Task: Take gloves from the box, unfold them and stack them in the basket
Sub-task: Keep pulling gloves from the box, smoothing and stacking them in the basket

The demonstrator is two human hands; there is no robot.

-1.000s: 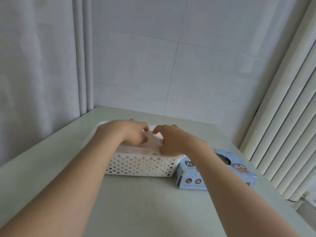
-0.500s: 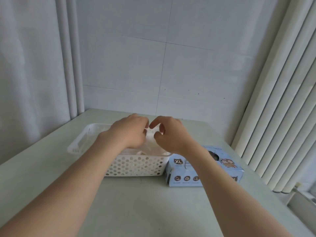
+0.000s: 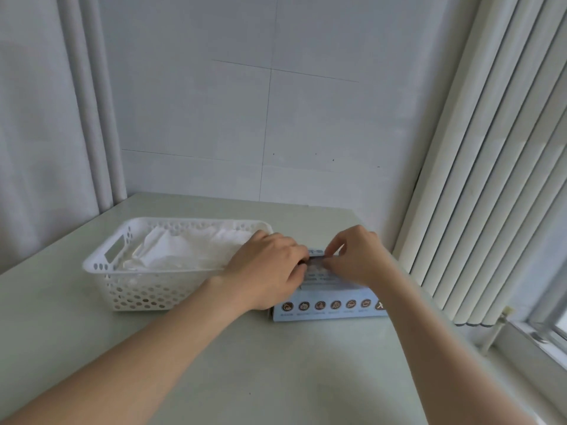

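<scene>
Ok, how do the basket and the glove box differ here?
The basket is white perforated plastic; the box is pale blue with printed icons. The basket is open-topped with white gloves lying inside; the box's top is partly covered by the left hand and right hand. Both stand on the table, side by side.

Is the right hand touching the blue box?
Touching. Head view: fingertips of the right hand rest on top of the blue box, near its opening.
</scene>
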